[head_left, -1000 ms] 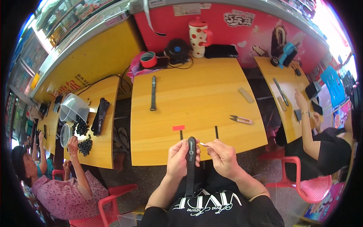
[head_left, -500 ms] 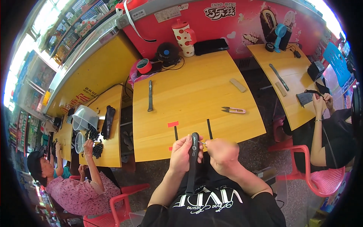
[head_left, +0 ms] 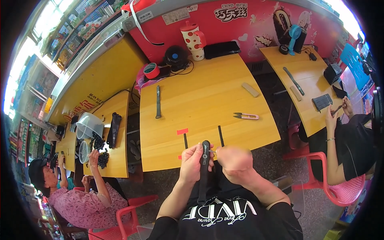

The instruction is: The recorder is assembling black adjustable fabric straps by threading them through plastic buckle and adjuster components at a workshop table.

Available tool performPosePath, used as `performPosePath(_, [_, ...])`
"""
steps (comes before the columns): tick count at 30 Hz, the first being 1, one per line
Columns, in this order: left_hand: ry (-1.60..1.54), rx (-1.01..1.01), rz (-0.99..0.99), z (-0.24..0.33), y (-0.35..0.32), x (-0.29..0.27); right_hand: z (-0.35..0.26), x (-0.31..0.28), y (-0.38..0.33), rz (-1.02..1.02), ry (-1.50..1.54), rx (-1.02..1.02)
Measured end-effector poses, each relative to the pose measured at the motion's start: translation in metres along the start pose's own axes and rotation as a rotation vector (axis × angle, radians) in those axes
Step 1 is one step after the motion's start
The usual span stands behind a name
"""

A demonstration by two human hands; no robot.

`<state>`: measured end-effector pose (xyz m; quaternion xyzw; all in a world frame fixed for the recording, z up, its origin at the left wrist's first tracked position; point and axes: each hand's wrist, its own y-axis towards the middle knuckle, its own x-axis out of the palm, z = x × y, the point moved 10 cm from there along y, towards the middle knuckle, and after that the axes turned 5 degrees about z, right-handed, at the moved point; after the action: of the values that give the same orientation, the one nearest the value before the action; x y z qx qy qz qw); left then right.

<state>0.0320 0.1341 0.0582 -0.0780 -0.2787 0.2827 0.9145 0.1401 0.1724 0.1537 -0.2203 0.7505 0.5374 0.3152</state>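
My left hand (head_left: 191,164) is closed around a black strap (head_left: 203,182), a flat band with a rounded upper end and a pale round mark. The strap hangs down in front of my shirt. My right hand (head_left: 235,165) is a blurred fist close beside it. From that fist a thin metal shaft (head_left: 213,151) points at the strap's edge; the rest of this tool is hidden in my fingers. On the table beyond lie a similar black strap (head_left: 158,102), thread snips (head_left: 246,116) with a pink handle and a tan block (head_left: 250,89).
The wooden table (head_left: 200,92) carries black strips (head_left: 221,136) and red tape pieces (head_left: 182,131) at its near edge. Behind stand a spotted tumbler (head_left: 194,42), a black fan (head_left: 175,57) and a tape roll (head_left: 151,70). People work at tables on both sides.
The view has shifted slightly. My hands keep nearly the same pose on the strap and the thin tool. At the right table, the co-worker's hands have moved lower.
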Motion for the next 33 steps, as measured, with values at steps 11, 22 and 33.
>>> performPosePath(11, [0.310, 0.197, 0.115, 0.005, -0.004, -0.001, 0.003, 0.011, -0.014, 0.129, 0.045, -0.060])
performPosePath(22, [0.460, 0.309, -0.018, 0.018, -0.016, 0.010, 0.015, 0.005, -0.007, 0.129, 0.202, 0.023])
performPosePath(33, [0.993, 0.641, -0.135, 0.026, -0.026, 0.025, 0.021, 0.006, -0.014, 0.173, 0.440, 0.102])
